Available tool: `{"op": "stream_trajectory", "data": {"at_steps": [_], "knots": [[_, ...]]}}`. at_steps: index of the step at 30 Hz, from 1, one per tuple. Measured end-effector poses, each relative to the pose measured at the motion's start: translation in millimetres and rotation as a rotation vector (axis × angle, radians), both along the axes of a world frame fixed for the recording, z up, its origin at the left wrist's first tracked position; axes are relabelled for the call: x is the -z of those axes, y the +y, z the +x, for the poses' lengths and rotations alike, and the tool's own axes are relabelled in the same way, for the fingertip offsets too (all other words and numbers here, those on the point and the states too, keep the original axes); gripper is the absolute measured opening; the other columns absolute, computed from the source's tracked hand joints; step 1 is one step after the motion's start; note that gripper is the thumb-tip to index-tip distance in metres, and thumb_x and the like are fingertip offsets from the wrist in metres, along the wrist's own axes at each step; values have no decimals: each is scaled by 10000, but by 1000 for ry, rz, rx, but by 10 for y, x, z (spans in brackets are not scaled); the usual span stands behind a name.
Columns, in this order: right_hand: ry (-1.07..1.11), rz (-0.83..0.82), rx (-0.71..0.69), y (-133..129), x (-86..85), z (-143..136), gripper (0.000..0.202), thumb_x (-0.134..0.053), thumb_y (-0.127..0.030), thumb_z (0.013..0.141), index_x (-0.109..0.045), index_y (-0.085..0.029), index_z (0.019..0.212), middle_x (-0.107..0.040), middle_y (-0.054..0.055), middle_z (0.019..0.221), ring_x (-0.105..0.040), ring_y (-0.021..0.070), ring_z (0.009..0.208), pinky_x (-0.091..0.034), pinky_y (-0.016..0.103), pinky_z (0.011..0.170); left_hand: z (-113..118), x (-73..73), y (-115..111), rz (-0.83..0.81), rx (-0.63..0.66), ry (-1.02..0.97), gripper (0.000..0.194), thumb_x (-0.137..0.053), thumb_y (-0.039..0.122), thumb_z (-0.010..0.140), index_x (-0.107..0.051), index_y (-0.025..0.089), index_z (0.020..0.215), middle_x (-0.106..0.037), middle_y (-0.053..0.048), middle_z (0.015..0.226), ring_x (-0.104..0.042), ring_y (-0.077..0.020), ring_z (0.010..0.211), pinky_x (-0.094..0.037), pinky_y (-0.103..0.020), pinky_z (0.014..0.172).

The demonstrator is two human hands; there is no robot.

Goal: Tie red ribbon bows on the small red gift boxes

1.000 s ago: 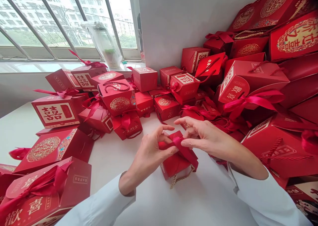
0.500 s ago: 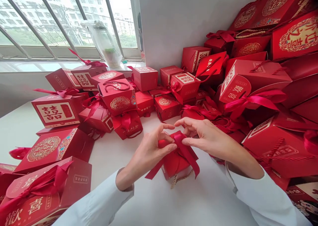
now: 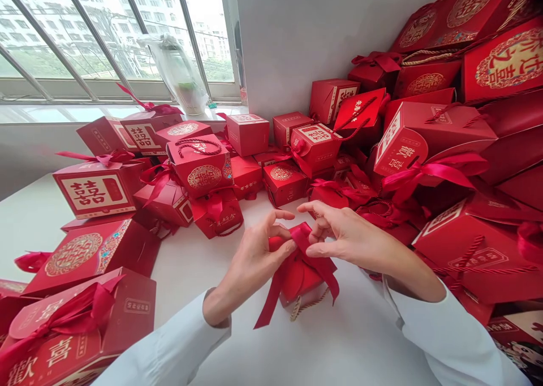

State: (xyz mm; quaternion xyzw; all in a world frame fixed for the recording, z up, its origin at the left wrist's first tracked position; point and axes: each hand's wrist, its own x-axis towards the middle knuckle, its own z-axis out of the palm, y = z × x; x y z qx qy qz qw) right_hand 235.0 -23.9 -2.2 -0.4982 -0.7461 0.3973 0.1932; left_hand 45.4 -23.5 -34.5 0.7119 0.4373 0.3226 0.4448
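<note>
A small red gift box (image 3: 302, 281) sits on the white table in front of me, with a gold cord handle (image 3: 296, 309) at its near side. A wide red ribbon (image 3: 269, 303) runs over its top, folded into a loop at the middle, its two tails hanging down either side. My left hand (image 3: 258, 261) pinches the ribbon between thumb and finger at the left of the loop. From the right, my right hand (image 3: 339, 230) has its thumb and curled fingers on the ribbon by the loop, its index finger arched above. The ribbon between the fingertips is partly hidden.
Several red gift boxes (image 3: 204, 168) with bows stand along the left and back of the white table (image 3: 250, 346). More boxes (image 3: 439, 140) are piled high at the right. A plastic-wrapped vase-shaped container (image 3: 182, 83) stands on the sill by a barred window.
The left ribbon tail has swung inward and hangs lower. My hands have shifted slightly left with the loop, and the box has turned a little.
</note>
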Motion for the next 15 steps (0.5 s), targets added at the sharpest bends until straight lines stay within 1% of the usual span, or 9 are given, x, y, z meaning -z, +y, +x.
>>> {"op": "stream_trajectory", "data": {"at_steps": [4,7,10,13,15], "knots": [[-17,-10,-29,6,12,-7,483,-577,-175,769,-454,-233,1233,-658,-35,733,-603,171,735,-412,257,645,9,-4,3,-31,-15,-33,299,-556,211,845,-488,202,1136,-702,-10,820,-615,-155,786,-409,-223,610],[-18,-18,-47,8,8,-2,495,-577,-171,770,-448,-221,1245,-670,-27,751,-605,184,780,-411,270,682,1,10,14,-90,-10,-85,291,-554,248,853,-486,206,1134,-687,-18,827,-614,-157,770,-397,-210,556],[-15,-28,-60,6,-6,-5,485,-558,-170,788,-441,-221,1256,-670,-29,751,-604,182,775,-403,275,697,-14,26,21,-144,16,-129,271,-537,273,869,-489,215,1130,-662,-11,813,-610,-151,747,-404,-210,556],[-21,-17,-78,3,-12,-28,447,-526,-161,808,-456,-229,1243,-658,-39,727,-594,169,741,-395,272,702,-25,19,20,-164,38,-137,266,-529,268,876,-490,222,1135,-655,-7,806,-604,-142,735,-407,-211,568],[-32,11,-64,0,0,-52,430,-521,-158,807,-471,-230,1228,-628,-50,674,-578,158,686,-389,255,659,-28,3,22,-168,47,-131,269,-528,262,876,-488,219,1138,-660,-14,818,-605,-145,749,-411,-212,576]]}}
